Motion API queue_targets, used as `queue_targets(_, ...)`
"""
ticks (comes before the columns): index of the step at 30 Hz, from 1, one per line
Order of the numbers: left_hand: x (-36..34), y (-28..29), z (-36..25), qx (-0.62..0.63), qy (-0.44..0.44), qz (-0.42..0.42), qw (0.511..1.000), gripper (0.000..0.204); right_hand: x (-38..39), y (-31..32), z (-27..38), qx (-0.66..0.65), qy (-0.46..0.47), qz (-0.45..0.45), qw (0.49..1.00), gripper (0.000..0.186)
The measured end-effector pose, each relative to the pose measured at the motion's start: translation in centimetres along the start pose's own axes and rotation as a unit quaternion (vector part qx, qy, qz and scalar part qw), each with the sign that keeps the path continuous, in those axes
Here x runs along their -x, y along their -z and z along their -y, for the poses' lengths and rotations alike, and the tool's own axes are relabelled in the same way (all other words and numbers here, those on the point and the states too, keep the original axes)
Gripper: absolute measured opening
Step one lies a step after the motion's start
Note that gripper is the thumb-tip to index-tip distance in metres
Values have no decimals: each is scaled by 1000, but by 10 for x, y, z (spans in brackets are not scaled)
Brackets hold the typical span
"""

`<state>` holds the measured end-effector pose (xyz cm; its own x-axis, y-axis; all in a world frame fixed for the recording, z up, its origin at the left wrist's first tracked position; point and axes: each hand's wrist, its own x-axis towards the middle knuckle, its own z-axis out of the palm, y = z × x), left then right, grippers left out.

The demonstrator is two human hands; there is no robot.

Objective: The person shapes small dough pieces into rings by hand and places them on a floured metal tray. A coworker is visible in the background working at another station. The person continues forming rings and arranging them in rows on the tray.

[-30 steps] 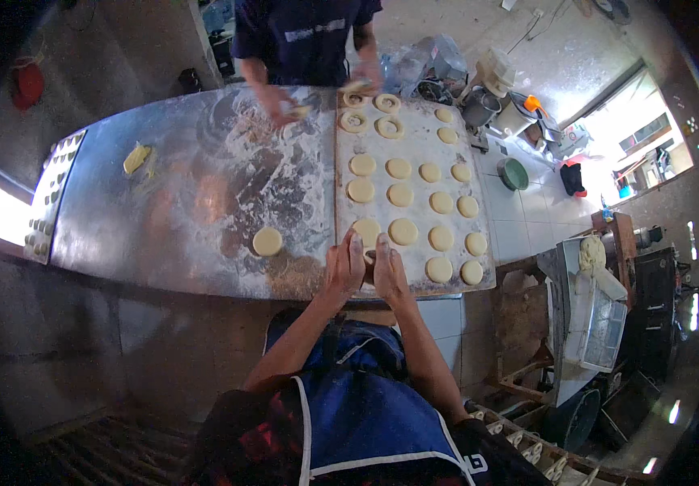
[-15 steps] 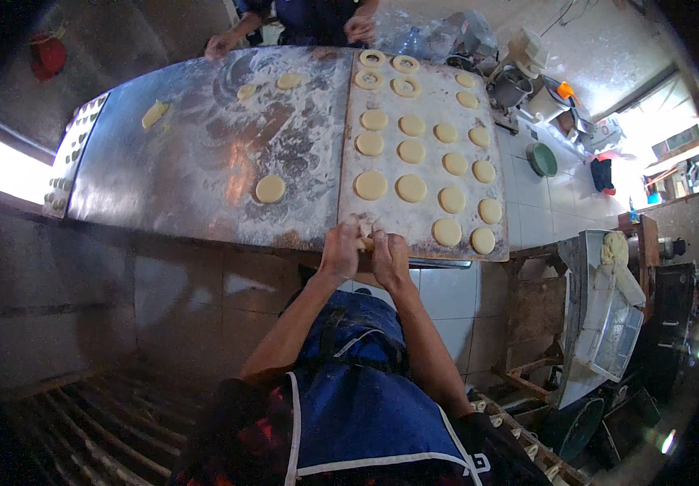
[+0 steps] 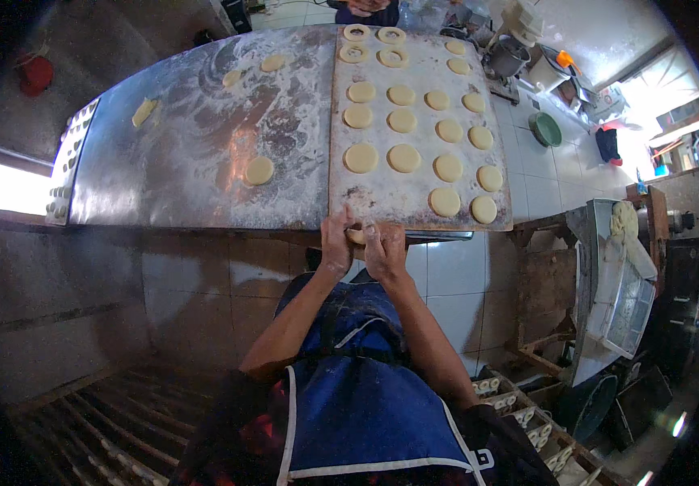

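Observation:
A small pale piece of dough [image 3: 356,236] is pinched between my two hands at the near edge of the floured board. My left hand [image 3: 335,247] closes on its left side, and my right hand [image 3: 386,251] on its right, thumb toward the middle. Fingers cover most of the dough. Beyond them, rows of flat round dough discs [image 3: 403,158] lie on the whitened board [image 3: 414,215]. Several dough rings [image 3: 393,57] sit at the board's far left corner. One disc [image 3: 259,171] rests apart on the metal tabletop [image 3: 163,178], left of my hands.
Loose dough pieces [image 3: 144,112] lie farther left on the metal. A tray of small pieces [image 3: 70,166] stands at the left end. Across the table is another person's hand [image 3: 363,7]. A green basin [image 3: 544,129] sits on the floor; racks stand at lower right.
The view has shifted, so the table sits higher in the picture. My hands stay together on the dough at the board's edge. The other person's hands have drawn back from the table edge.

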<state>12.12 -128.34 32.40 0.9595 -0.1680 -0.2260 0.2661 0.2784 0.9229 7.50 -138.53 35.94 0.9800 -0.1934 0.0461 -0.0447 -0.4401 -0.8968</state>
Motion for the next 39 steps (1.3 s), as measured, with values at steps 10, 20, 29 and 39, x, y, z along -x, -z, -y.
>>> queue_targets(10, -50, 9, -37, -351, -53, -87, 931, 31, -43, 22, -1, -72, -23, -41, 996, 29)
queue_targets(20, -66, 36, -19, -523, -208, 52, 825, 24, -56, 29, -50, 264, 8, -108, 958, 57)
queue_targets(29, -102, 7, -32, -496, -325, 45, 804, 26, -152, 43, -83, 460, 88, -11, 884, 38)
queue_targets(39, -176, -15, -48, -557, -230, 319, 732, 41, -144, 68, -26, 313, -11, 88, 946, 27)
